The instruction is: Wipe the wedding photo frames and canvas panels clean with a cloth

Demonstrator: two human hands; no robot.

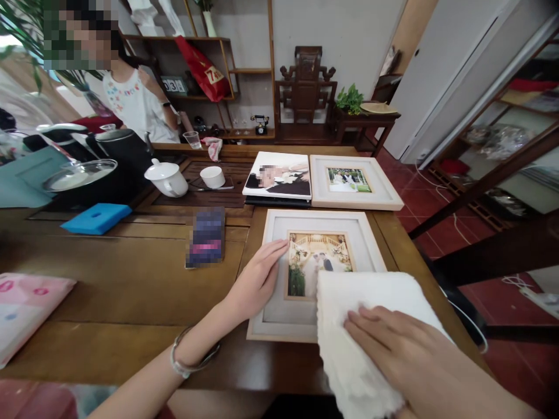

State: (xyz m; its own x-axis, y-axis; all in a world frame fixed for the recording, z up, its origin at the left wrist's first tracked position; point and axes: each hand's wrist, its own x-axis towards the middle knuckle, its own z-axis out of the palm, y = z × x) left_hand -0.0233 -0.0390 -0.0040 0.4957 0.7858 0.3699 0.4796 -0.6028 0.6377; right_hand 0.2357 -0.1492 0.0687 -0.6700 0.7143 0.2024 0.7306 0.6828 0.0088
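A light-edged picture frame (pixel 271 279) lies flat on the wooden table, with a wedding photo (pixel 321 262) at its centre. My left hand (pixel 257 279) rests on the left side of this frame, fingers stretched out and holding nothing. Over the frame's lower right corner spreads a white cloth (pixel 371 285), folded, its near end hanging past the frame. My right hand (pixel 388 331) has the cloth under its palm and fingers, and part of the hand shows at the cloth's near edge. The cloth hides that corner of the frame.
Behind lie another framed photo (pixel 384 186) and a photo-covered album (pixel 279 169). Leftward are a blurred dark packet (pixel 207 235), blue block (pixel 96 218), white lidded cup (pixel 166 177), small bowl (pixel 212 176) and black kettle (pixel 124 148). Another person (pixel 140 99) is beyond the table.
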